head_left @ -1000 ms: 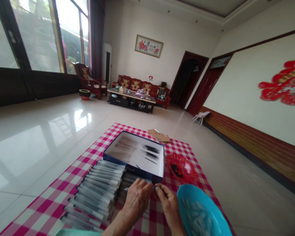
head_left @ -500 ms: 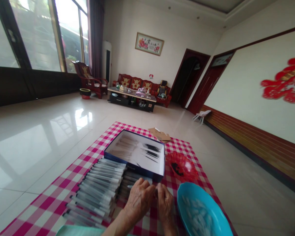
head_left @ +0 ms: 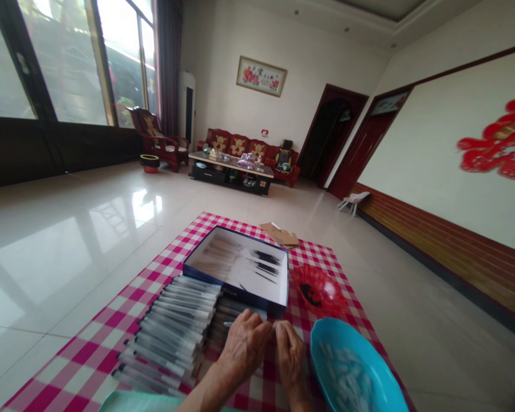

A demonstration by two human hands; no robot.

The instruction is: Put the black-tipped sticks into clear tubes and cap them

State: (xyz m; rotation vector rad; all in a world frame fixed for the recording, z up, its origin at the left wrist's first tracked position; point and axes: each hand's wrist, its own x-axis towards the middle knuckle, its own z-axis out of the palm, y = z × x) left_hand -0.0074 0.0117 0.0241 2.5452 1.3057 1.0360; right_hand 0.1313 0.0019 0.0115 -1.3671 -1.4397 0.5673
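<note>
My left hand point(head_left: 245, 342) is closed around a pen point(head_left: 228, 324); only its pale end pokes out at the left of my fist. Against it, my right hand point(head_left: 289, 348) has its thumb and fingers pinched together at the left hand's fingertips. What the right fingers hold is too small and covered to make out. To the left lies a thick row of clear pens with dark ends point(head_left: 171, 326). Right of my hands stands a blue bowl point(head_left: 320, 366) with many small whitish translucent pieces point(head_left: 347, 372) in it.
A shallow blue-edged box point(head_left: 236, 292) holds thin clear rods and black ones. Beside it sits a red scalloped dish point(head_left: 332, 292) with small black parts. Brown cardboard point(head_left: 281, 236) lies at the far edge of the pink checked tablecloth point(head_left: 154, 266).
Hardly anything differs. Both hands stay together in nearly the same place, with the fingers slightly shifted; the view has moved a touch.
</note>
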